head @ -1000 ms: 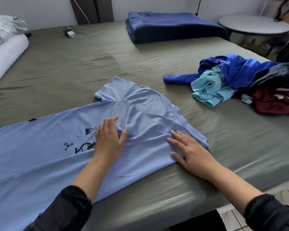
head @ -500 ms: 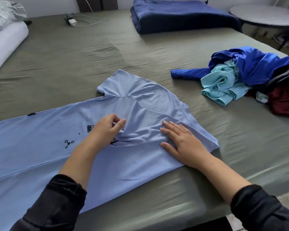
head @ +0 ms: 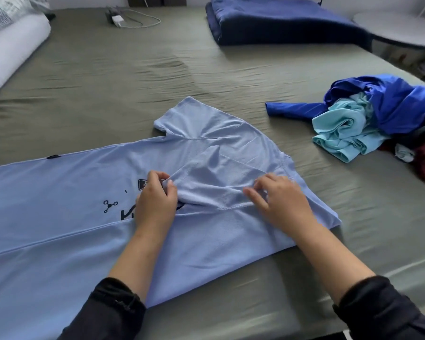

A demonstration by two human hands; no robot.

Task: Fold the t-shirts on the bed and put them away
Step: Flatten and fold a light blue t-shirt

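Sleeve of light blue cotton t-shirt point(head: 206, 143), lying flat near front edge of grey-green bed point(head: 108, 69), is getting tucked in. Your left hand point(head: 156, 201) is pinching sleeve end point(head: 179, 184). Your right hand point(head: 280, 200) is pinching hem fold beside it. Be pulling both ends tight and flat. Be keeping edge straight along shirt side. Pile of crumpled shirts point(head: 368, 119) is waiting far right.

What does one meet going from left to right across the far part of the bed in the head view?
White pillow → charger with cable → folded dark blue blanket → round table beside the bed.
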